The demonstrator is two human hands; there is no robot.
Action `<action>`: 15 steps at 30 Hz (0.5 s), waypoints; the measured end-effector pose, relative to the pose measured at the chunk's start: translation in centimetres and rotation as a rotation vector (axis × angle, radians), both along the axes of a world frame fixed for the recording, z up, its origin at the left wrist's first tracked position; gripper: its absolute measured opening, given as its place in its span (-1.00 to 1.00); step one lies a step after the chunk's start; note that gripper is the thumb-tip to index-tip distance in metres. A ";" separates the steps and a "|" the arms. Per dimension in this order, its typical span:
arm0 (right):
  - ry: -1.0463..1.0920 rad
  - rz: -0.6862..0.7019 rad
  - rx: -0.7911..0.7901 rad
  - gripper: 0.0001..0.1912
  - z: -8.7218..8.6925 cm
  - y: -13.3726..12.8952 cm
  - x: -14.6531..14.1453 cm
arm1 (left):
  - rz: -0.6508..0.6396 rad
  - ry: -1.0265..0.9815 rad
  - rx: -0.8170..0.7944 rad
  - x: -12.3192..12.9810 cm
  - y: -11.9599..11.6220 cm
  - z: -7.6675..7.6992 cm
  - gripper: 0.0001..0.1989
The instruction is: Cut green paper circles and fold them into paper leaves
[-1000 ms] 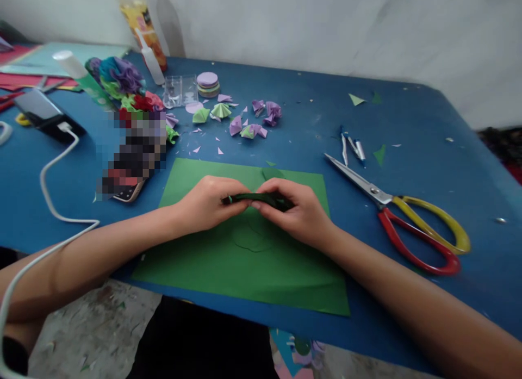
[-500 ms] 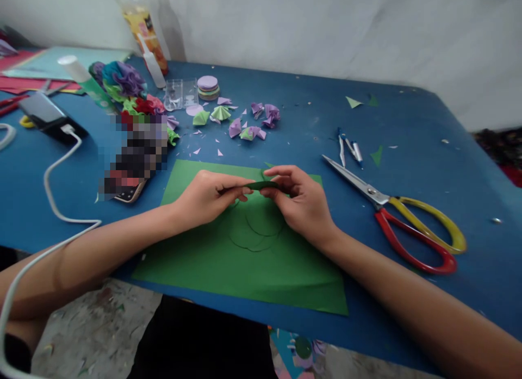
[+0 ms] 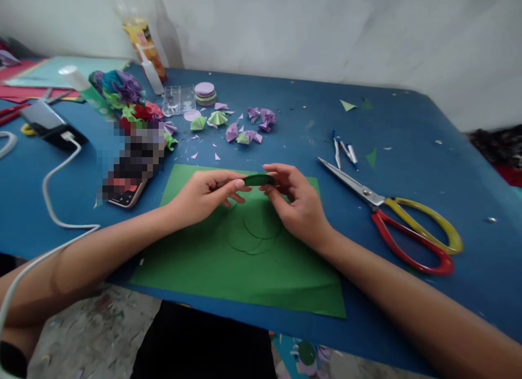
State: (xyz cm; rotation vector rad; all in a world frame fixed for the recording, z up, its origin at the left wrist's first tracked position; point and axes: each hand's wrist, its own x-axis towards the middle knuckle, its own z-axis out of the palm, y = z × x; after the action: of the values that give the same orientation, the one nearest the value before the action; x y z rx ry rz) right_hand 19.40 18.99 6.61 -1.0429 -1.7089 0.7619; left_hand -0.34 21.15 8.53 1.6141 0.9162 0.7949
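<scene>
Table (image 3: 408, 292), blue: is standing against a pale wall (image 3: 326, 36) and bearing everything listed below.
Green sheet (image 3: 196, 259): is lying flat near the front edge, under both hands; dark curved lines (image 3: 248, 253) are showing at its middle.
Scissors, large (image 3: 367, 193), one handle yellow, one red: are lying to the right of the sheet, points aiming away to the upper left.
Left hand (image 3: 207, 197): is pinching the left end of the green paper piece between thumb and fingers.
Right hand (image 3: 296, 199): is closing thumb and curled fingers on the right end of the same piece.
Bottle (image 3: 142, 39), yellow-orange label: is standing by the wall, a small white squeeze bottle (image 3: 151, 74) leaning just in front.
Phone (image 3: 132, 186), mostly blurred out: is lying beside the sheet's left edge.
Ruffled paper flowers (image 3: 122, 91), several colours: are clustering behind the phone.
Compass (image 3: 345, 150): is lying behind the scissors.
Round paper stack (image 3: 205, 93), lilac on top: is sitting beside a clear plastic box (image 3: 178, 100).
Green paper piece (image 3: 259, 180), thin and rounded: is being held above the sheet, between the hands; its layers are not showing clearly.
Folded paper pieces (image 3: 244, 135), lilac and light green: are lying scattered behind the sheet.
</scene>
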 end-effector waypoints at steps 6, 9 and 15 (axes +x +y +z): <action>-0.065 0.080 0.081 -0.74 0.5 -0.1 0.3 | -0.047 0.055 0.052 0.2 -0.1 -0.3 -0.69; -0.103 0.140 0.148 -0.77 0.8 -0.2 0.5 | -0.061 0.105 0.114 0.1 -0.2 -0.3 -0.68; -0.153 0.191 0.236 -0.66 0.5 -0.5 0.4 | -0.055 0.126 0.197 0.0 -0.3 -0.1 -0.75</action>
State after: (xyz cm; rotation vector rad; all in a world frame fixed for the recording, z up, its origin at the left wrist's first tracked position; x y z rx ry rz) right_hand 19.85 18.48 7.13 -0.8003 -1.9974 0.5925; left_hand -0.30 20.88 8.48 1.8709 0.9001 0.7709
